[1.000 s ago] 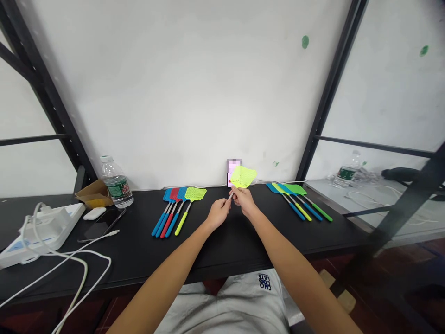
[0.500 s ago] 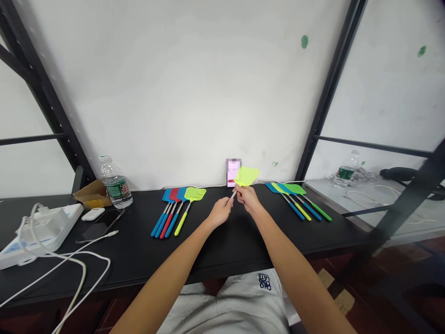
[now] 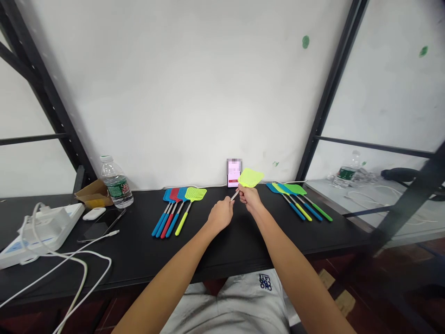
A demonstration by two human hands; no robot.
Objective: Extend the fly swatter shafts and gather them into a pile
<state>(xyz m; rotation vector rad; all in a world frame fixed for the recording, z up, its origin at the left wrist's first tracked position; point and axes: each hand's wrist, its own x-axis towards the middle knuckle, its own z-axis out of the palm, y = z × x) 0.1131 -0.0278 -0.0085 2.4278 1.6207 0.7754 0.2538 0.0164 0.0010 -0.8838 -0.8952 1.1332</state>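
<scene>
A yellow-green fly swatter [image 3: 251, 177] is held between both hands above the black table. My left hand [image 3: 221, 213] is closed around its lower end, hiding the grip. Near the paddle, my right hand [image 3: 249, 197] pinches the upper part of the metal shaft. A short length of bare shaft shows between the two hands. To the left lies a row of several fly swatters [image 3: 174, 211] in blue, red and yellow-green, paddles toward the wall. On the right, several more fly swatters [image 3: 299, 200] in blue, yellow-green and green are fanned out.
A phone with a lit screen [image 3: 234, 171] leans on the wall behind the hands. At left are a water bottle [image 3: 118, 183], cardboard box [image 3: 93, 195], white earbud case [image 3: 93, 214], dark phone [image 3: 100, 226], power strip [image 3: 52, 232] and white cables [image 3: 86, 271]. Black shelf posts [image 3: 330, 93] flank the table.
My hands have moved slightly apart along the shaft, showing more of it. The yellow-green paddle has shifted a little to the right with my right hand.
</scene>
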